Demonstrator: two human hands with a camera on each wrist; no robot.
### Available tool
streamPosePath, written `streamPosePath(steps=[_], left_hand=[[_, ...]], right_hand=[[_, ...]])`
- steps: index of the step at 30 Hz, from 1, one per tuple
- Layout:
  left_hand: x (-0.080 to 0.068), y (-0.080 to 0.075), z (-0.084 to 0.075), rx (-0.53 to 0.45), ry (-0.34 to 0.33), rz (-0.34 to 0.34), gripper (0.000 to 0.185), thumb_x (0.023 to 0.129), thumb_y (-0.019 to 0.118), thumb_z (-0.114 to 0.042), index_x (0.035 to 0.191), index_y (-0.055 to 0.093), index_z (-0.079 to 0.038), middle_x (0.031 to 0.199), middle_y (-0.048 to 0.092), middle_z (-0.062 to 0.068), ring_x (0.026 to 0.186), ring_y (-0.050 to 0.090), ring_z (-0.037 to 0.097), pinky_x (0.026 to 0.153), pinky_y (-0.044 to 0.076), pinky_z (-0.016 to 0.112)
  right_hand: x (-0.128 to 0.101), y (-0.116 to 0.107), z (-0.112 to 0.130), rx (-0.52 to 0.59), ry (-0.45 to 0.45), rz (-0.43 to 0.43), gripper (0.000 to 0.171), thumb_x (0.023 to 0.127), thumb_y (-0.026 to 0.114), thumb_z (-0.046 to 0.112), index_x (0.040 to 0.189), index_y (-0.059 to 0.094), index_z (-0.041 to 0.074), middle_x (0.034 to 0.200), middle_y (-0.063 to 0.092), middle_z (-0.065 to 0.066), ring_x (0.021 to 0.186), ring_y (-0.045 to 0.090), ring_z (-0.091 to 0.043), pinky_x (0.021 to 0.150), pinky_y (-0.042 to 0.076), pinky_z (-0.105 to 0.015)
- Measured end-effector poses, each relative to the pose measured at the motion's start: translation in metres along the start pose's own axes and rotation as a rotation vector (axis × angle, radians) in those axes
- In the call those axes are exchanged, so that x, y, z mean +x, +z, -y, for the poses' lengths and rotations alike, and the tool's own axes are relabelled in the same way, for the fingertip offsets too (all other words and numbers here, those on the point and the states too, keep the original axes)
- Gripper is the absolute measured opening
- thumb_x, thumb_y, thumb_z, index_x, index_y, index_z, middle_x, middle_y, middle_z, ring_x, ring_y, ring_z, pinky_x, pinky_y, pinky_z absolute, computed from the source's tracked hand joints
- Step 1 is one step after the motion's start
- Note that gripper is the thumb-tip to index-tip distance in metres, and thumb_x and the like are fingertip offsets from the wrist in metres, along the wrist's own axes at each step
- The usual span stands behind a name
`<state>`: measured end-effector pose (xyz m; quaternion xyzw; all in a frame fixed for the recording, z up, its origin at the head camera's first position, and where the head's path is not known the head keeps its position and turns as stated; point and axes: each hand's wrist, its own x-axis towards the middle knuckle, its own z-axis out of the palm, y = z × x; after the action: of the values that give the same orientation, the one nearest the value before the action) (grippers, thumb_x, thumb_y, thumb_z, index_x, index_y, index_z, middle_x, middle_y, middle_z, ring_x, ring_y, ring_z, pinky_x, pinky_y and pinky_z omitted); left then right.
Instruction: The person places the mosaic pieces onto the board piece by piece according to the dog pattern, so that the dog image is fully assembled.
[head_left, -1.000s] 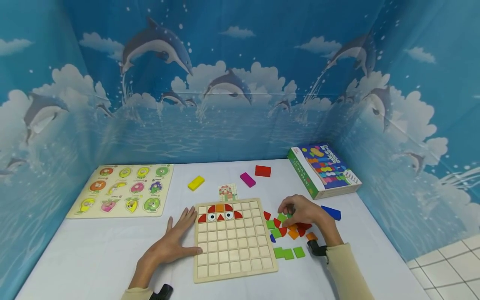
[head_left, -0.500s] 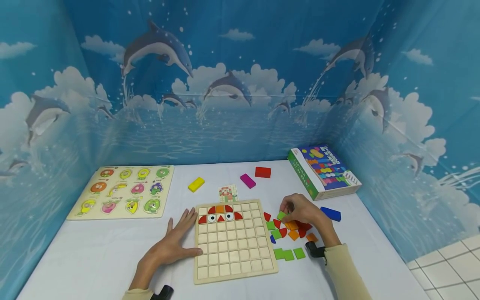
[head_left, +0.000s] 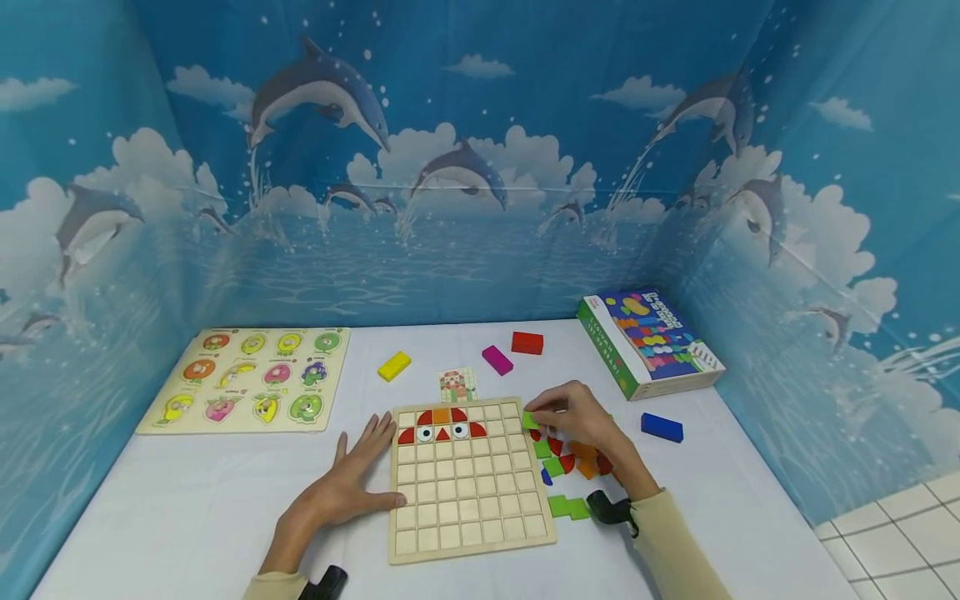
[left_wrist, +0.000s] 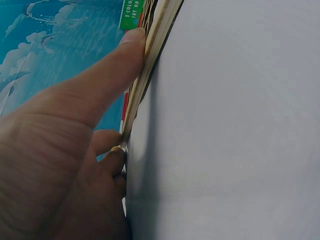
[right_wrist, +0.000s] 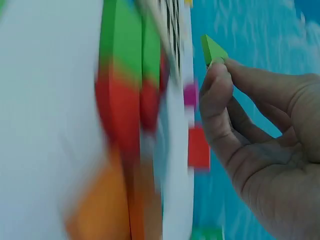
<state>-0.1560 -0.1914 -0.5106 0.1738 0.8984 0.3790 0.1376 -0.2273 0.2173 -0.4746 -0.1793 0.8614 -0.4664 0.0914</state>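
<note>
A wooden grid board (head_left: 468, 479) lies on the white table, with red, orange and eye pieces in its top rows. My left hand (head_left: 347, 487) lies flat beside the board's left edge, thumb against the board's edge (left_wrist: 150, 65). My right hand (head_left: 573, 417) pinches a small green piece (head_left: 530, 420) just off the board's upper right corner; the green piece (right_wrist: 212, 50) shows at the fingertips in the right wrist view. Loose green, red and orange pieces (head_left: 562, 467) lie under and beside that hand.
A fruit peg puzzle (head_left: 251, 379) lies at the left. A small pattern card (head_left: 457, 384), yellow (head_left: 393, 366), magenta (head_left: 497, 359) and red (head_left: 527, 342) blocks sit behind the board. A colourful box (head_left: 648, 342) and blue block (head_left: 662, 427) are at the right.
My right hand has lifted a green piece from the loose pile and carried it left toward the board's upper right corner. The left hand has stayed put.
</note>
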Motion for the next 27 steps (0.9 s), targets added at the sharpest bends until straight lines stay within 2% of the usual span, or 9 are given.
streamPosePath(steps=[5, 9, 13, 17, 22, 25, 27], left_hand=[[0.002, 0.0, 0.0, 0.01, 0.005, -0.002, 0.119, 0.084, 0.093, -0.043, 0.173, 0.02, -0.009, 0.182, 0.008, 0.009, 0.168, -0.004, 0.034, 0.129, -0.021, 0.063], [0.001, -0.002, 0.001, 0.011, 0.008, -0.004, 0.119, 0.085, 0.092, -0.043, 0.173, 0.02, -0.009, 0.182, 0.008, 0.01, 0.168, -0.004, 0.035, 0.129, -0.021, 0.064], [0.001, -0.002, 0.002, 0.004, 0.029, -0.003, 0.117, 0.087, 0.091, -0.043, 0.173, 0.02, -0.007, 0.182, 0.008, 0.011, 0.168, -0.004, 0.037, 0.128, -0.021, 0.066], [0.001, 0.001, 0.004, -0.013, 0.069, -0.01, 0.115, 0.087, 0.09, -0.044, 0.172, 0.023, -0.005, 0.181, 0.011, 0.014, 0.167, -0.002, 0.039, 0.128, -0.019, 0.068], [0.001, 0.003, 0.006, -0.024, 0.09, -0.027, 0.116, 0.085, 0.091, -0.047, 0.172, 0.025, -0.006, 0.181, 0.014, 0.016, 0.167, 0.0, 0.041, 0.128, -0.018, 0.069], [0.0, 0.002, 0.006, -0.01, 0.075, -0.021, 0.117, 0.086, 0.091, -0.045, 0.172, 0.022, -0.007, 0.181, 0.013, 0.014, 0.167, 0.0, 0.039, 0.128, -0.018, 0.068], [-0.001, 0.001, 0.005, 0.004, 0.061, -0.014, 0.116, 0.087, 0.091, -0.043, 0.172, 0.021, -0.007, 0.181, 0.012, 0.013, 0.167, -0.001, 0.039, 0.128, -0.018, 0.069]], right_hand=[[0.012, 0.043, 0.025, 0.141, -0.069, 0.084, 0.008, 0.097, 0.078, 0.0, 0.103, 0.083, -0.003, 0.089, 0.08, -0.015, 0.072, 0.076, -0.034, 0.068, 0.068, -0.035], [0.023, 0.076, 0.047, 0.188, -0.115, 0.151, 0.005, 0.095, 0.079, -0.002, 0.098, 0.083, -0.003, 0.083, 0.08, -0.014, 0.07, 0.077, -0.037, 0.067, 0.069, -0.038], [0.036, 0.102, 0.063, 0.197, -0.176, 0.204, 0.006, 0.096, 0.078, -0.002, 0.099, 0.083, -0.005, 0.085, 0.08, -0.015, 0.071, 0.078, -0.038, 0.068, 0.069, -0.039], [0.048, 0.121, 0.07, 0.173, -0.22, 0.217, 0.007, 0.095, 0.078, -0.005, 0.099, 0.083, -0.007, 0.085, 0.08, -0.016, 0.07, 0.078, -0.035, 0.067, 0.068, -0.034], [0.057, 0.138, 0.076, 0.105, -0.226, 0.217, 0.006, 0.095, 0.077, -0.008, 0.094, 0.083, -0.007, 0.079, 0.078, -0.016, 0.066, 0.076, -0.031, 0.06, 0.063, -0.023], [0.061, 0.143, 0.081, 0.046, -0.222, 0.207, 0.007, 0.095, 0.077, -0.008, 0.092, 0.083, -0.006, 0.079, 0.078, -0.015, 0.066, 0.076, -0.029, 0.057, 0.058, -0.018], [0.062, 0.146, 0.083, 0.005, -0.231, 0.195, 0.006, 0.094, 0.079, -0.007, 0.092, 0.084, -0.005, 0.081, 0.08, -0.013, 0.066, 0.075, -0.023, 0.058, 0.056, -0.016]])
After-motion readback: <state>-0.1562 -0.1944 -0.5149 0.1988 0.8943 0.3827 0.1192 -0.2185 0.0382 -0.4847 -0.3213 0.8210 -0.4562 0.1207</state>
